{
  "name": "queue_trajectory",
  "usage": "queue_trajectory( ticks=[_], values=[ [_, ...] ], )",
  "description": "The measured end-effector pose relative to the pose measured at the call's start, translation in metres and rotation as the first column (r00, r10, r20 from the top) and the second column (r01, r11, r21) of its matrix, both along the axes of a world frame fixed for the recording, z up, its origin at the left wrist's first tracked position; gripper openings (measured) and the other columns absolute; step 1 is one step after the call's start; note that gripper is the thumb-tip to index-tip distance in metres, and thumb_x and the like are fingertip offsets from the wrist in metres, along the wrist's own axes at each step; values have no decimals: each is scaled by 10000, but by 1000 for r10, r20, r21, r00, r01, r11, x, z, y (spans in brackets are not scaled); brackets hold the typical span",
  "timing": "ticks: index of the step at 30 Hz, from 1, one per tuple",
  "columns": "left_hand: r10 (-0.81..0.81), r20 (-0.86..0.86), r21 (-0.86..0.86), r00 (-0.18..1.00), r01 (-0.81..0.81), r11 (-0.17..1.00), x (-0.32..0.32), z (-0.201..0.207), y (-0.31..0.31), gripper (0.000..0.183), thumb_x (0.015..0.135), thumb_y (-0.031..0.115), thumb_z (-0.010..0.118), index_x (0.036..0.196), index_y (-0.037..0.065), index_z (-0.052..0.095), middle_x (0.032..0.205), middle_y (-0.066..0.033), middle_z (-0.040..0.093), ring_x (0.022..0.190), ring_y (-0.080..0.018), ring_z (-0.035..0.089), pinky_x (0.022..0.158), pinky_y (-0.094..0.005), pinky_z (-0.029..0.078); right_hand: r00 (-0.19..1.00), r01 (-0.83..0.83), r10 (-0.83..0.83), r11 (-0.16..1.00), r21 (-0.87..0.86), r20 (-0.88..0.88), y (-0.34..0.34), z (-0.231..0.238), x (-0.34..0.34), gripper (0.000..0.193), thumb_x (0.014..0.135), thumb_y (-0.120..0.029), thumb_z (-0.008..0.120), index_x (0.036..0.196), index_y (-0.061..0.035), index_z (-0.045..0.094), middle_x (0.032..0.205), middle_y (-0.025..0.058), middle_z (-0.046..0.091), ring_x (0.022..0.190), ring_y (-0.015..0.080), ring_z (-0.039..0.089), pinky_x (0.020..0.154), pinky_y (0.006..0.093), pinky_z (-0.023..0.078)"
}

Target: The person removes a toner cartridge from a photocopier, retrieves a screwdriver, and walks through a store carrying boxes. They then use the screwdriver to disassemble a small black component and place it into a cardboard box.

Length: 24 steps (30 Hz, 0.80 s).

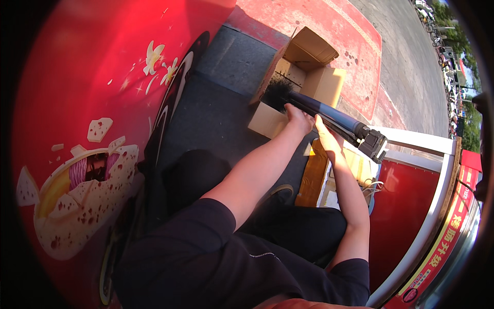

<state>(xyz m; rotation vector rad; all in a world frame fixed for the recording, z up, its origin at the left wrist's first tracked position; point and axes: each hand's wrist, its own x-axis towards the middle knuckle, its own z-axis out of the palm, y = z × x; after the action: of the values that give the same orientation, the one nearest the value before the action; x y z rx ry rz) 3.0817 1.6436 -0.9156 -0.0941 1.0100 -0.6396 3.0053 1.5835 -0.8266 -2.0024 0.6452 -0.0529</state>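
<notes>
My left hand (299, 119) grips the underside of what looks like a folded black tripod (334, 112), close to its far end. Behind it, my right hand (328, 135) is closed around the same tripod nearer the middle. The tripod slants from upper left to lower right, with a blocky black head (374, 144) at the right end. Its far end reaches over an open cardboard box (327, 85). A fuzzy black mass (278, 93) shows at that end, inside the box; whether it is joined to the tripod I cannot tell. Fingers of both hands are partly hidden.
A red printed panel (103, 67) rises along my left. Beside my right arm stands another carton (313, 175) with papers and a white cord (374, 186). A white-framed red panel (411, 190) bounds the right. Dark mat (226, 108) and red carpet (355, 46) cover the ground.
</notes>
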Motion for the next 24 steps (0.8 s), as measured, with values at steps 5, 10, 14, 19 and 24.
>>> queue_trajectory(
  ticks=[5,10,14,19,24],
  values=[
    [-31,31,-18,999,31,999,-2,-8,-1,845,914,791,202,1461,191,436,1514,-37,448,1331,-242,444,1091,-455,351,1000,-18,19,999,32,-20,3,5,-1,387,898,-268,767,1178,-23,660,1164,110,693,1097,200,630,1003,343,477],
    [5,85,-148,996,7,989,-9,-16,11,1222,783,923,279,1597,85,-79,1679,-145,44,1546,-296,90,1220,-479,89,999,-1,1,1000,11,-54,-3,12,-3,442,902,-315,754,1231,-39,652,1226,117,682,1145,209,621,1032,339,455],
    [32,301,-242,953,44,969,-9,-18,18,1254,764,945,266,1596,38,24,1675,-139,87,1540,-301,108,1225,-495,68,986,-43,41,999,-9,-159,-8,12,-3,516,914,-389,723,1302,-63,623,1321,113,638,1250,229,561,1114,349,379],
    [31,235,-276,972,36,960,-14,-24,25,1302,735,975,225,1590,9,51,1663,-146,145,1537,-289,124,1220,-507,58,995,21,3,969,248,-98,-12,11,-5,519,925,-377,716,1323,-63,603,1342,108,622,1269,225,543,1124,354,367],
    [35,329,-311,944,73,947,-19,-28,27,1309,736,976,228,1588,4,25,1664,-150,140,1538,-283,124,1217,-510,71,994,-16,23,998,65,-110,-17,7,-7,468,925,-348,722,1278,-54,631,1285,99,653,1234,213,565,1100,343,390]
  ],
)
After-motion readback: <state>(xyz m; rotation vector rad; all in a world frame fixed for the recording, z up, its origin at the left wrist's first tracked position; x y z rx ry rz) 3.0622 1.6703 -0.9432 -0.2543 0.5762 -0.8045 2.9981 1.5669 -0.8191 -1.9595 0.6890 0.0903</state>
